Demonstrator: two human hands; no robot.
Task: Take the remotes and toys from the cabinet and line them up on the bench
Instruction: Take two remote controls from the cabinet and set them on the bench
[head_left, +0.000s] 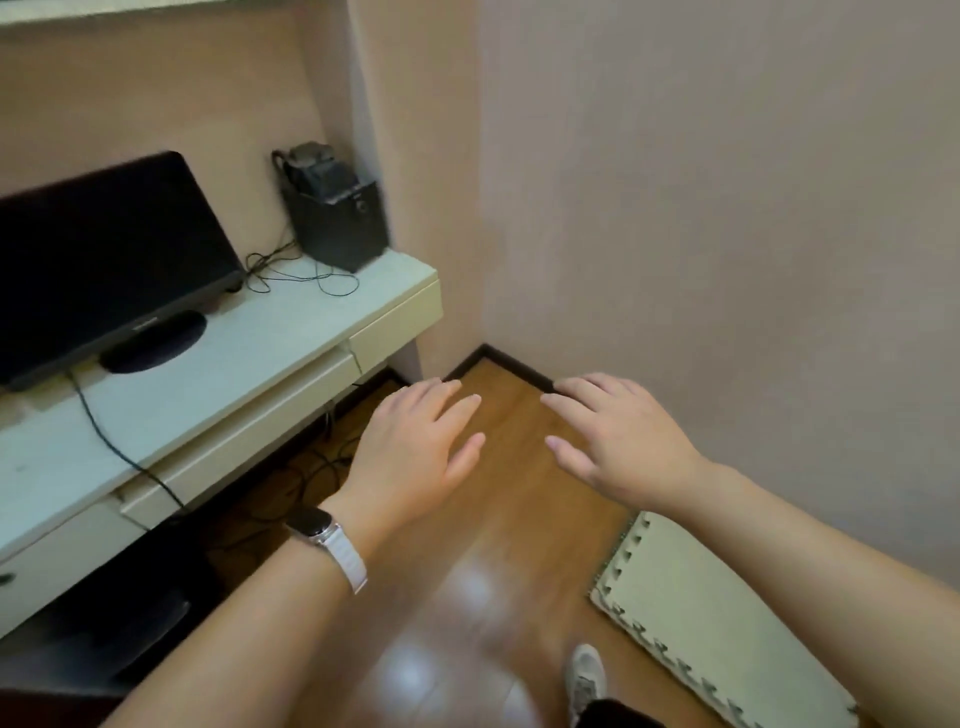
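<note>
My left hand (415, 447) and my right hand (618, 441) are stretched out side by side over the wooden floor, palms down, fingers apart, both holding nothing. A watch with a white strap sits on my left wrist. No remote or toy shows in the head view. A pale cabinet (218, 384) with shallow shut drawers runs along the left wall, to the left of my left hand. No bench is in view.
On the cabinet top stand a black monitor (104, 254) and a black speaker box (337, 218) with loose cables. More cables lie under the cabinet. A pale foam mat (701, 618) lies on the floor at the lower right. Walls meet in a corner ahead. My shoe (587, 675) shows below.
</note>
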